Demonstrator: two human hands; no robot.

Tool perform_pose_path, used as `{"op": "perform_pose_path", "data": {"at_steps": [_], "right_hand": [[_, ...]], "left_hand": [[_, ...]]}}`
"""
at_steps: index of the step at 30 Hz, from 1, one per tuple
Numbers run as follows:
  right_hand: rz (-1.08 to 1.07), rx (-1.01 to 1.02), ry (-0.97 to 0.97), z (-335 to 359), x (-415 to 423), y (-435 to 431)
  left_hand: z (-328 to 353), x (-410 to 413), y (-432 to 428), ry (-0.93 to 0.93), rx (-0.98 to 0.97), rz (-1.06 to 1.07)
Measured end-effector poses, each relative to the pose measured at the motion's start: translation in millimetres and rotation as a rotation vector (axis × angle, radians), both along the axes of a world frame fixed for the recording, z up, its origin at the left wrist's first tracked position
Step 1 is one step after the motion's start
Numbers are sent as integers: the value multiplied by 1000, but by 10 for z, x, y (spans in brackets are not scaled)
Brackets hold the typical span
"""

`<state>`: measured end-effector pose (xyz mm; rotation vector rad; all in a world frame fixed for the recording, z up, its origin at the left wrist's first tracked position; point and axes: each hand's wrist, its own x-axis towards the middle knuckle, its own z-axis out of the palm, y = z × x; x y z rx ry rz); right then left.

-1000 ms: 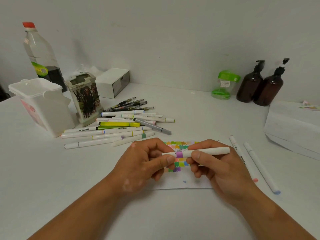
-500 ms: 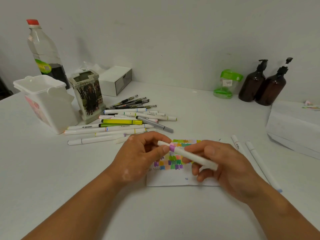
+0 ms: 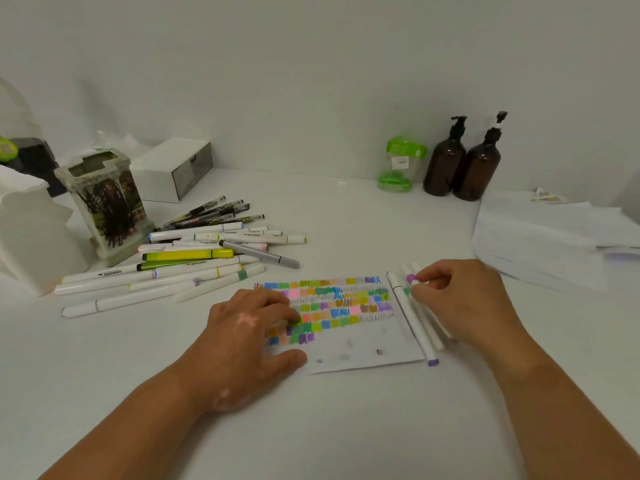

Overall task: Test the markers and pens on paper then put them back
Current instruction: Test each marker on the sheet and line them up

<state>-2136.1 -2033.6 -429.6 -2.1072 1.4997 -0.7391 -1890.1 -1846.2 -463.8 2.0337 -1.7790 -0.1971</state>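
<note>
The purple-banded marker (image 3: 412, 279) is capped and sits low over the desk (image 3: 346, 427), at the far end of a short row of white markers (image 3: 414, 323) lying along the right edge of the paper (image 3: 363, 344). The right hand (image 3: 464, 299) pinches its banded end between curled fingertips. The left hand (image 3: 249, 327) lies flat on the paper's left side, fingers relaxed, pressing the sheet down.

The sheet carries several rows of coloured swatches and a few scribbled lines, so a good share of the testing looks done. The row on the right seems to be the tested set. To the left a much larger pile of markers (image 3: 194, 268) and some black pens (image 3: 214, 214) lie loose beside the patterned pen holder (image 3: 104, 206). Whether these have been tried cannot be told. Nothing appears to have gone back into the holder yet, so the putting-away seems wholly ahead.
</note>
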Motion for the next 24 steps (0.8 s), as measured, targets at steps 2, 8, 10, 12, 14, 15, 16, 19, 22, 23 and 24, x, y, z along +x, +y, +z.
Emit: {"op": "perform_pose_path", "data": {"at_steps": [2,8,10,12,14,15,16,19,22,23,24], "right_hand": [[-35,-1,64,-69,-29,-61],[-56,-58,58,-60,30,-62],[13,-129,9,-35,117,49],[182,-147,-20,-42,271,242],[380,-116,-14,-77,412,454],[457,-96,8,-91,461,536],[516,-81,43,-107,490,595],[628,-88,178,-128,505,646],[678,-75,222,-118,486,658],[704,-63,228,-110,482,670],[731,-43,229,-105,477,683]], "left_hand": [[10,50,25,4,4,4],[41,137,101,22,1,37],[50,122,108,35,-27,71],[49,130,118,33,-91,124],[61,178,100,-22,-174,239],[78,226,89,-51,-217,324],[97,287,84,-78,-248,411],[102,486,91,-218,-190,551],[67,572,91,-297,-98,551],[65,568,82,-304,-96,549],[67,560,70,-309,-100,547]]}}
